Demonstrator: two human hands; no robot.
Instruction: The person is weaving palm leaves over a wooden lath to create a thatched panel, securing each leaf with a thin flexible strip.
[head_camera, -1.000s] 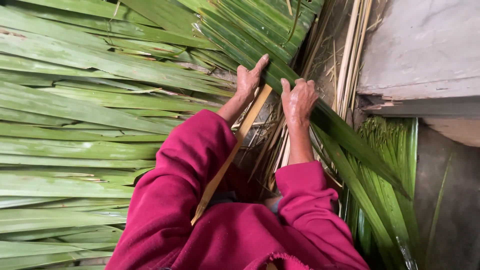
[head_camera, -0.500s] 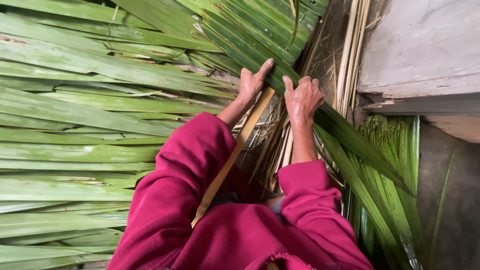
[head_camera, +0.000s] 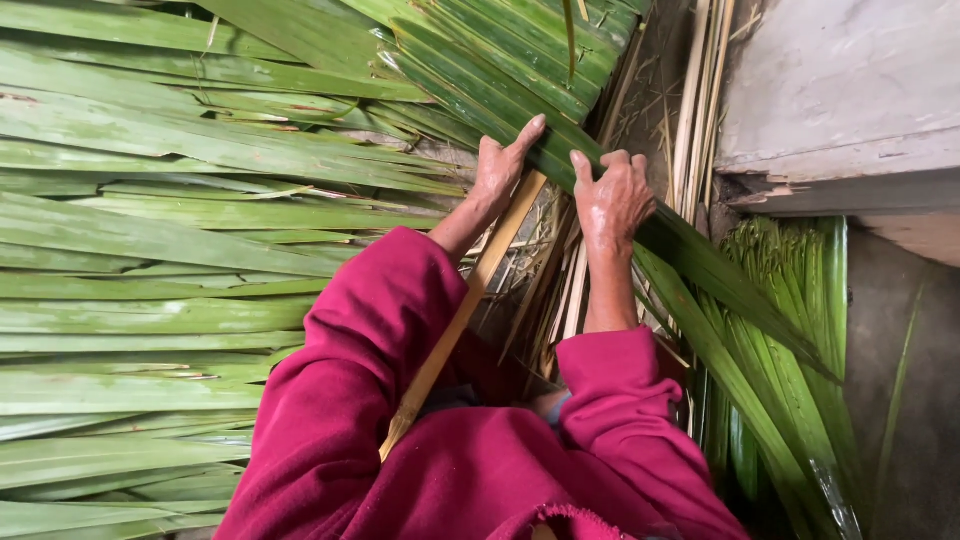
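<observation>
My left hand (head_camera: 502, 166) presses flat on a band of long green palm leaves (head_camera: 520, 80), fingers stretched along them. Just to its right, my right hand (head_camera: 612, 200) grips the same leaves where they fold over a tan wooden stick (head_camera: 455, 320). The stick runs from between both hands down toward my lap. Both arms wear magenta sleeves (head_camera: 370, 350). The part of the leaves under my palms is hidden.
Long green palm leaves (head_camera: 150, 250) lie spread across the whole left side. Dry pale stems (head_camera: 690, 110) stand at the upper right beside a grey concrete slab (head_camera: 850, 90). A bundle of thin green strips (head_camera: 790, 330) lies at the right on a dark floor.
Both hands shifted slightly upward along the leaf band; my left fingers stretch further over the leaves. The stick stays in place.
</observation>
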